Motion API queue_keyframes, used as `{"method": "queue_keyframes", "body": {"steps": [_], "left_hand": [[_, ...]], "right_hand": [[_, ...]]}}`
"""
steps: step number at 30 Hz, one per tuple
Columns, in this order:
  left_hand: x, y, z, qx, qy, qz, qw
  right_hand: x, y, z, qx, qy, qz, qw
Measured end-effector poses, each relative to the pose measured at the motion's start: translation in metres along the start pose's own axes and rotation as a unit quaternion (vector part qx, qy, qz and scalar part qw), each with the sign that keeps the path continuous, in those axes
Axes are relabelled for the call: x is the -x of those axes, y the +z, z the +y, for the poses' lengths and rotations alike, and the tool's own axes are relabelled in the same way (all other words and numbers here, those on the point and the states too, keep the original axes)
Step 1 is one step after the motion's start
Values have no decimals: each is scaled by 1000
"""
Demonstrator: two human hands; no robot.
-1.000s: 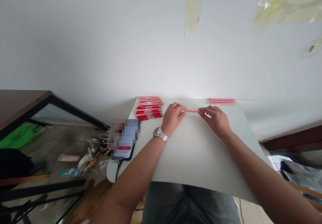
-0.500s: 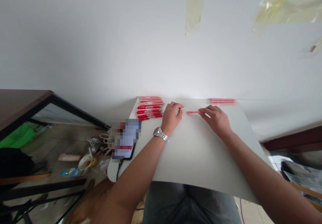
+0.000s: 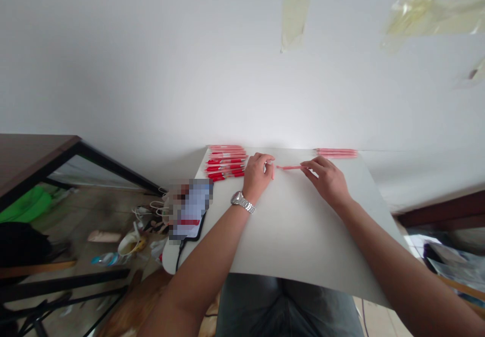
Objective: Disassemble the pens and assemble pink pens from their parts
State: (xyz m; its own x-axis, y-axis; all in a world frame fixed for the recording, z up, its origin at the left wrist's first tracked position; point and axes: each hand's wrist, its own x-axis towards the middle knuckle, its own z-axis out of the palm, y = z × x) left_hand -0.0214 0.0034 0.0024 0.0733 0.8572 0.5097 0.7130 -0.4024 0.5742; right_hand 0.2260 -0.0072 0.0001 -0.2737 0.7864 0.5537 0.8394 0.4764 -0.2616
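My right hand (image 3: 326, 179) pinches one end of a slim pink pen (image 3: 291, 167), which points left in the gap between my hands. My left hand (image 3: 259, 175), with a metal watch on its wrist, has its thumb and forefinger curled together. At those fingertips a small pink piece (image 3: 273, 171) shows; its kind is too small to make out. It lies just short of the pen's left tip. Left of my left hand, several red and pink pens (image 3: 226, 167) lie in a stacked row. A few pink pens (image 3: 336, 152) lie together at the table's back right.
The white table (image 3: 295, 231) stands against a wall. On its left edge lies a phone (image 3: 193, 208), partly blurred, with a black cable (image 3: 179, 256). A dark-topped table (image 3: 38, 157) is at far left. Cables, a cup (image 3: 129, 243) and a bottle (image 3: 105, 259) are beyond the left edge.
My right hand has shifted slightly right, and more of the pink pen shows between my hands. More of the pink piece shows at my left fingertips.
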Motion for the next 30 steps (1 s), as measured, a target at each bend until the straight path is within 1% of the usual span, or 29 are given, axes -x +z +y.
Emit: {"method": "queue_keyframes", "body": {"steps": [8, 12, 21, 30], "left_hand": [[0, 1, -2, 6, -2, 8, 1000], [0, 0, -1, 0, -4, 2, 1000], [2, -1, 3, -50, 36, -25, 998], [2, 1, 2, -52, 34, -20, 998]], "right_hand": [[0, -1, 0, -2, 12, 2, 1000], [0, -2, 0, -1, 11, -1, 1000], [1, -1, -2, 6, 25, -11, 1000], [0, -4, -6, -6, 50, -13, 999]]}}
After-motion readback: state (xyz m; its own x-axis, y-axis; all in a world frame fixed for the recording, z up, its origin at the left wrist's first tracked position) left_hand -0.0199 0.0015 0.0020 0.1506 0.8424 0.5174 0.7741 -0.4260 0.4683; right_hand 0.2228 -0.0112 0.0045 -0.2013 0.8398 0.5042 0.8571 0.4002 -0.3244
